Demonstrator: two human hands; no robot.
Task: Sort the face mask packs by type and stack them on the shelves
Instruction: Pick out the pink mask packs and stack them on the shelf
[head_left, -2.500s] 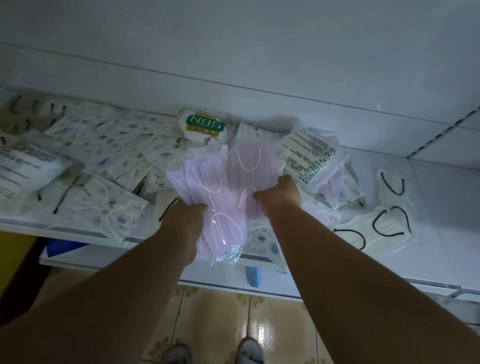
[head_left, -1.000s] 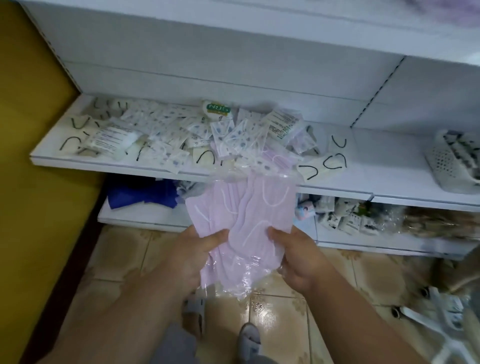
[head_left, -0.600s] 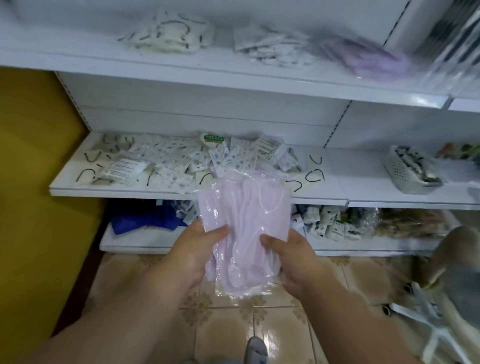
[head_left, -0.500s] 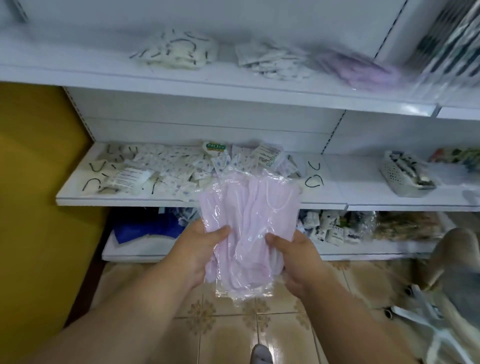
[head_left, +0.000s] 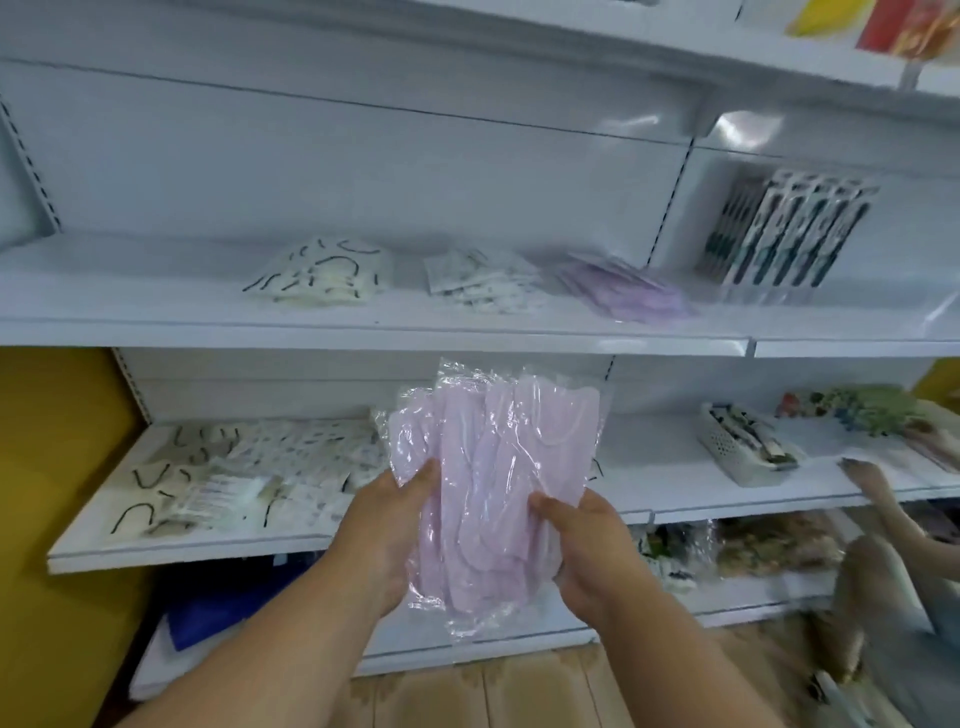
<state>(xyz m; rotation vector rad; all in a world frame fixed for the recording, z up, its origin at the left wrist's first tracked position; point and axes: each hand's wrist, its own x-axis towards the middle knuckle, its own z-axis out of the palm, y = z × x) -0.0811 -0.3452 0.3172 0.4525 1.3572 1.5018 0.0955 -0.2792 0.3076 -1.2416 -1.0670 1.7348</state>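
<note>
On the upper shelf (head_left: 156, 332) three sorted piles already lie side by side: white packs with black ear loops (head_left: 319, 273) to the left, printed packs (head_left: 480, 280) in the middle, and pink packs (head_left: 623, 293) to the right, near the divider. Below them, the middle shelf (head_left: 182, 545) holds a loose, unsorted spread of packs (head_left: 249, 473), white ones with black loops mixed among printed ones, so I judge the sorting to be well begun but far from done, with most of the stock left to move up. Blur hides the finer detail of the mix

Between the two shelves, in front of the person's chest, a fanned bunch of pink masks (head_left: 493, 478) in clear wrappers stands roughly upright, its top edge just under the upper shelf's lip. Both hands grip it. The left hand (head_left: 384, 525) holds the left edge, thumb across the front and fingers curled behind. The right hand (head_left: 582, 540) clamps the right lower part the same way, thumb pressed on the front film. Neither hand is slack; both are closed round the bunch, which hangs free of any shelf

By its colour the bunch probably belongs with the pink pile at the upper right. At the far right another person's hand (head_left: 867, 478) rests on the middle shelf by a white basket (head_left: 743, 447)
</note>
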